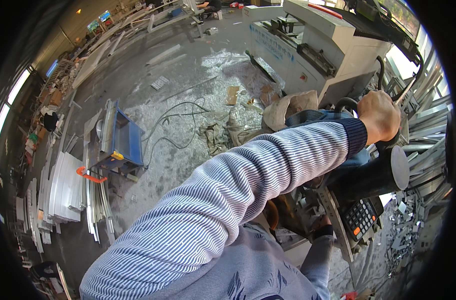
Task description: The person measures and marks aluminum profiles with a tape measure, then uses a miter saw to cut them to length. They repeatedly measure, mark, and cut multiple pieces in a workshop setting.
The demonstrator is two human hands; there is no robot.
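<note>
My left arm in a blue-and-white striped sleeve reaches across to the right. At its end my left hand (380,116) is closed in a fist round a black curved handle (346,103), most of which the fist hides. Just below that hand is a thick black cylinder with a grey end face (399,168), looking like a motor of a machine. Lower down, my right hand (324,221) is by the machine's metal parts; its fingers are mostly hidden. A black calculator (359,220) with orange keys lies beside a metal bar (336,226), right of that hand.
A large white machine (308,55) stands ahead on the right. To the left is a blue metal stand (123,137) with cables trailing from it. Stacked metal profiles (65,185) lean farther left. Metal offcuts (408,232) litter the right side. A rag (215,140) lies on the floor.
</note>
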